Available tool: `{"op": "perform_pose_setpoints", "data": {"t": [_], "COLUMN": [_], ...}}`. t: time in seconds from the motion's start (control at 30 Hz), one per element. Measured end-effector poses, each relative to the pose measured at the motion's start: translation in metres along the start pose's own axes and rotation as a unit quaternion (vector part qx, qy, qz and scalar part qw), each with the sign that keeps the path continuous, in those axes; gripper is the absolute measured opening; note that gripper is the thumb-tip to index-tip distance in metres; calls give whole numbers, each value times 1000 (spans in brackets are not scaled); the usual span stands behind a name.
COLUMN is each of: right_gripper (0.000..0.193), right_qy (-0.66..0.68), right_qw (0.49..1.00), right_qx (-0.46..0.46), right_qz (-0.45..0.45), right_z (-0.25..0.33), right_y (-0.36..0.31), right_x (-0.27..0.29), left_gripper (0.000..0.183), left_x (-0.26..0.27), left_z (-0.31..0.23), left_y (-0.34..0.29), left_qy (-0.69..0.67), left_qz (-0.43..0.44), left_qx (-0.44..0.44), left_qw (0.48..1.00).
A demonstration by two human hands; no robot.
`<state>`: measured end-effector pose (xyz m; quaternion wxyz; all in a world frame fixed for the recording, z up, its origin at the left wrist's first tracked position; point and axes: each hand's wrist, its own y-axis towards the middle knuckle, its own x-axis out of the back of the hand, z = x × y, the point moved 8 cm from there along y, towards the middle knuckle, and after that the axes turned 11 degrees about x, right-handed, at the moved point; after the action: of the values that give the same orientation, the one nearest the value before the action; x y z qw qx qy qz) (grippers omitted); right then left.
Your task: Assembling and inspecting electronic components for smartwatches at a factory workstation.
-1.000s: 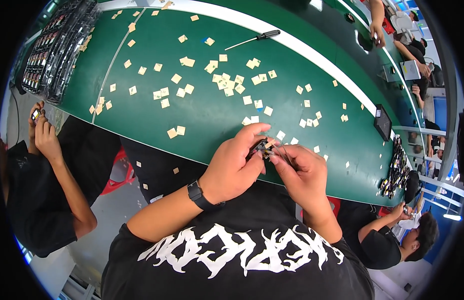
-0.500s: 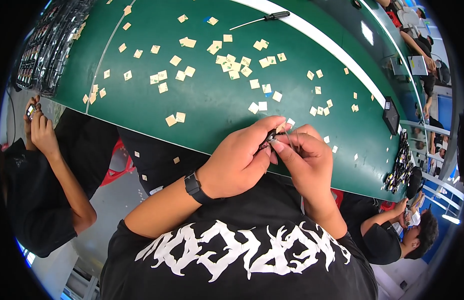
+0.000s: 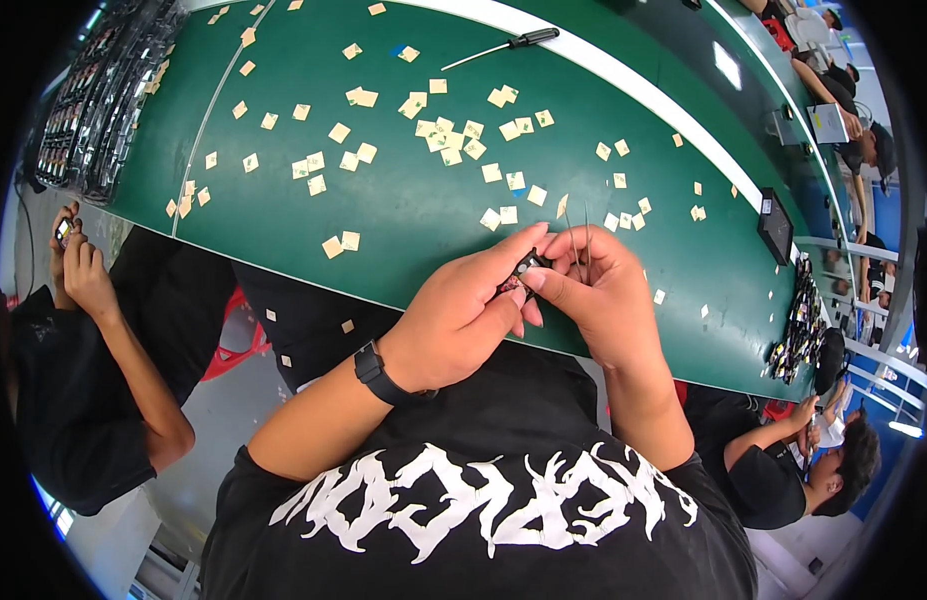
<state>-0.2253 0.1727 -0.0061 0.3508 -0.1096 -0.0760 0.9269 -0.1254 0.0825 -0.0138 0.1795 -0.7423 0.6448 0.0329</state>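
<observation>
My left hand [image 3: 451, 315] is closed around a small black electronic part [image 3: 524, 267] just over the table's near edge. My right hand [image 3: 615, 305] has tweezers [image 3: 586, 232] in its curled fingers, their two prongs apart and pointing toward the far side. Its thumb presses against the black part. Right at the prong tips shows a small tan paper square [image 3: 562, 206]; whether it is stuck to a prong or loose, I cannot make out. Many similar tan squares [image 3: 445, 130] are scattered on the green table beyond my hands.
A black-handled screwdriver [image 3: 531, 38] lies at the far side of the green table [image 3: 403, 210]. Black trays [image 3: 98, 100] are stacked at the far left. A heap of small black parts [image 3: 798, 330] and a dark box [image 3: 775, 226] sit at the right. Co-workers [image 3: 78, 400] sit on both sides.
The tweezers have swung so their prongs point away from the black part. The tan square at my fingers has moved off with the tips. The view has shifted slightly.
</observation>
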Motion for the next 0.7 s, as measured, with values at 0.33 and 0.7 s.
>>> {"op": "perform_pose_setpoints", "data": {"t": [0.33,0.7], "right_gripper": [14,34], "right_qy": [-37,-653], "right_qw": [995,584], "right_qx": [-88,61], "right_qz": [-19,-479], "right_z": [-5,75], "right_y": [-17,-167], "right_x": [25,353], "left_gripper": [49,55], "left_x": [-2,0], "left_z": [-3,3], "left_y": [4,5], "left_qy": [18,-55], "left_qz": [-40,-35], "left_qx": [93,98], "left_qw": [995,993]}}
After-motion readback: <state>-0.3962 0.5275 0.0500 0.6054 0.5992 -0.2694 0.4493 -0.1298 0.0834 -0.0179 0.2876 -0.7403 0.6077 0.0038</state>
